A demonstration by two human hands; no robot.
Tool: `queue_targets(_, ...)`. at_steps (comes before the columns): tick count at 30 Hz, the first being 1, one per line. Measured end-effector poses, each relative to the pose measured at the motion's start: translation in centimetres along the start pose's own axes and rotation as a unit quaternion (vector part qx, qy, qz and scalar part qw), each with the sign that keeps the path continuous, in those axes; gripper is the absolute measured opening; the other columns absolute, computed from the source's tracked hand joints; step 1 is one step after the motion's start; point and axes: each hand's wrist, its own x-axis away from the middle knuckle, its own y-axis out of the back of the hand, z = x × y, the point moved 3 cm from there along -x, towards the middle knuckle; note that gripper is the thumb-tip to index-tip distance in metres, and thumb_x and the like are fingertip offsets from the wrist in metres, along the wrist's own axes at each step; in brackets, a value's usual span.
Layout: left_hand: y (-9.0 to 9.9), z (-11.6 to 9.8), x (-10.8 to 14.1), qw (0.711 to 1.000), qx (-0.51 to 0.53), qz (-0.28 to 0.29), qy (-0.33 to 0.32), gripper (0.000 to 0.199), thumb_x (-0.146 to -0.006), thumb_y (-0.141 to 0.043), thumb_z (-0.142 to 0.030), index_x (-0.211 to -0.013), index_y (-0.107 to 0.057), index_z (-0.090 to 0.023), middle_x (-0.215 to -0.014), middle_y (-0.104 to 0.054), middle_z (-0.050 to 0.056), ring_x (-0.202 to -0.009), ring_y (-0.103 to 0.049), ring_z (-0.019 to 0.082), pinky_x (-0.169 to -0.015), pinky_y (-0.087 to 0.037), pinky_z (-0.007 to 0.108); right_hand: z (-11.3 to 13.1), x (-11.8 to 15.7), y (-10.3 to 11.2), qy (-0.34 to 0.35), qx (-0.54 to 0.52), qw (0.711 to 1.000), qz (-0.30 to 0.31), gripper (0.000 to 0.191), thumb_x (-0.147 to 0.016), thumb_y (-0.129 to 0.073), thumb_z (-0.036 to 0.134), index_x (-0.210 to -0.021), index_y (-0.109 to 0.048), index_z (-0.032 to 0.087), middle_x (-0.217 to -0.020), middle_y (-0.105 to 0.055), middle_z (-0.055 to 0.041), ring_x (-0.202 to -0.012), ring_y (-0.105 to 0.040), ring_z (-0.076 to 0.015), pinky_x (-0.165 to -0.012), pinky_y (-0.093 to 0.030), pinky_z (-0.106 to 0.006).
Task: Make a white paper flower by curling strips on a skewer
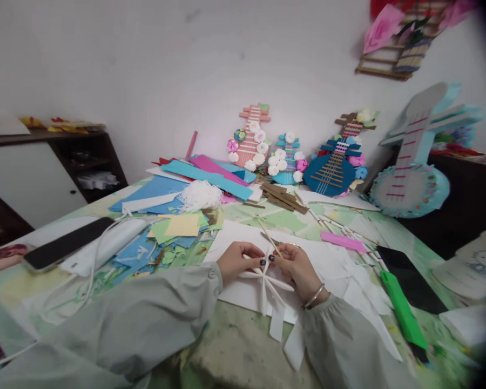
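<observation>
A white flower-like piece made of narrow paper strips (pixel 264 294) spreads out below my fingers, its strips meeting near the middle. My left hand (pixel 240 261) pinches it from the left between thumb and index finger. From the right, my right hand (pixel 297 266) pinches it too, fingertips almost touching the left ones. A thin pale stick (pixel 268 233) runs up from the right fingers; whether it is gripped or only lies behind them I cannot tell. Under both hands lies a white board (pixel 227 237), with loose white paper strips (pixel 277 321) at its near edge.
Paper scraps (pixel 178 227), a white thread bundle (pixel 201 195) and a black phone (pixel 68 246) lie to the left. On the right are a green cutter (pixel 405 310), a dark phone (pixel 411 278) and a pink strip (pixel 343 241). Decorated model lutes (pixel 330 170) stand along the back.
</observation>
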Motion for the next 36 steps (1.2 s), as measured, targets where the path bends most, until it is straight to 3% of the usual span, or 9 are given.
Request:
queue_targets(14,-1.2,-0.8,0.1,0.999,-0.021,0.025,0.002,0.025,-0.061,-0.074,-0.024,-0.081,-0.068,-0.009,-0.063,-0.063,0.003,-0.055,-0.060,0.012,-0.055,-0.049,0.024,0.1,0.2,0.0,0.009,0.000,1.000,-0.016,0.043,-0.052,-0.080,0.040,-0.066,-0.046,0.017,-0.042,-0.042,0.0111,-0.030,-0.026,-0.0001,-0.029,-0.017,-0.015)
queue_targets(23,-0.9,-0.7,0.2,0.999,-0.005,0.021,-0.028,0.028,-0.057,-0.077,-0.023,-0.079,-0.066,-0.010,-0.065,-0.064,0.002,-0.054,-0.058,0.011,-0.055,-0.046,0.023,0.3,0.3,-0.2,0.022,0.010,1.000,-0.009,0.044,-0.052,-0.079,0.040,-0.064,-0.044,0.017,-0.045,-0.043,0.0103,-0.030,-0.026,0.0002,-0.029,-0.017,-0.015)
queue_targets(36,-1.0,-1.0,0.4,0.997,0.008,0.078,0.002,0.035,-0.054,-0.079,-0.032,-0.075,-0.059,-0.012,-0.058,-0.057,-0.002,-0.049,-0.052,0.009,-0.046,-0.040,0.020,0.3,0.7,-0.3,0.028,0.008,0.999,-0.018,0.043,-0.046,-0.083,0.032,-0.067,-0.048,0.017,-0.047,-0.048,0.0095,-0.033,-0.031,-0.0011,-0.030,-0.022,-0.015)
